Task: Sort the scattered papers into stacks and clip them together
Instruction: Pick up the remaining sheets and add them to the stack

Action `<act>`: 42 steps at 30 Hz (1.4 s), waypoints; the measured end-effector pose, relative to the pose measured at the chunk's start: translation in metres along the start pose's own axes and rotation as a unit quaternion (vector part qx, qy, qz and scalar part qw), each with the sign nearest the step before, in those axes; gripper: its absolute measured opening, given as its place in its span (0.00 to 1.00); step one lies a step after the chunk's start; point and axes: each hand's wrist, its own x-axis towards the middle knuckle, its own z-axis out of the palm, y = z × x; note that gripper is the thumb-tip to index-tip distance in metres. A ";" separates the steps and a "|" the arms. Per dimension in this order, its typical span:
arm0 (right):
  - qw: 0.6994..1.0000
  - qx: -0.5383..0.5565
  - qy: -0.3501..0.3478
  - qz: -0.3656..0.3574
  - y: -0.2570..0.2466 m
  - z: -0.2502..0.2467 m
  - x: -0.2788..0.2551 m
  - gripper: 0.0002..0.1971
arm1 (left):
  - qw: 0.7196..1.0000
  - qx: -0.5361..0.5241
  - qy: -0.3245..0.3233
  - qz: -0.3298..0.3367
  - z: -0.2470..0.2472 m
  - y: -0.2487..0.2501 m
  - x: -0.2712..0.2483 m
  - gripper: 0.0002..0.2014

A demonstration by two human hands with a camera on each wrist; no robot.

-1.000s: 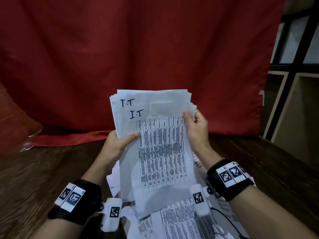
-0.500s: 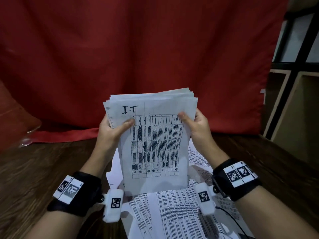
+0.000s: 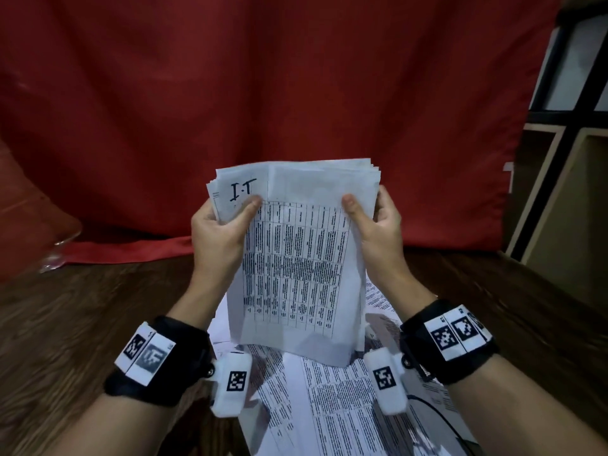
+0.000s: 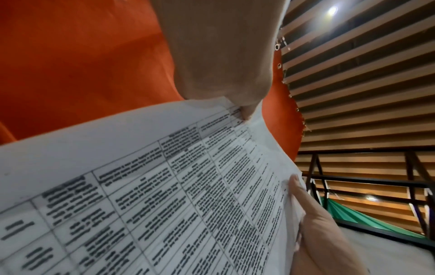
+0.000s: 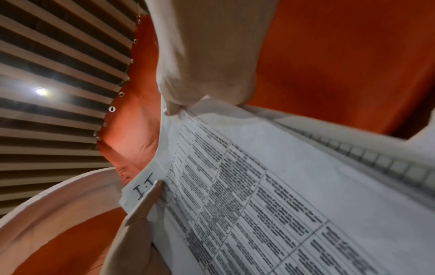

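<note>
From the head view, the left hand (image 3: 218, 233) and right hand (image 3: 378, 225) grip a stack of papers (image 3: 296, 258) upright between them, thumbs pressed on the front sheet marked "I.T". Below the hands, loose printed sheets (image 3: 345, 399) lie on the dark wooden tabletop (image 3: 65, 324); a red curtain (image 3: 263, 93) hangs beyond. In the left wrist view, the left thumb pinches the stack's edge. In the right wrist view, the right thumb clamps the opposite edge, the left thumb just beside the handwritten letters.
</note>
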 end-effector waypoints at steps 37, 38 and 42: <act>0.567 -0.665 -0.322 0.365 0.079 -0.080 -0.039 0.48 | 0.983 0.127 0.011 -0.134 -0.107 -0.033 0.002 0.06; 0.578 -0.652 -0.314 0.376 0.081 -0.079 -0.037 0.47 | 0.983 0.129 0.008 -0.134 -0.110 -0.031 0.001 0.06; 0.608 -0.626 -0.302 0.383 0.092 -0.081 -0.035 0.50 | 0.987 0.099 0.013 -0.126 -0.117 -0.020 -0.002 0.13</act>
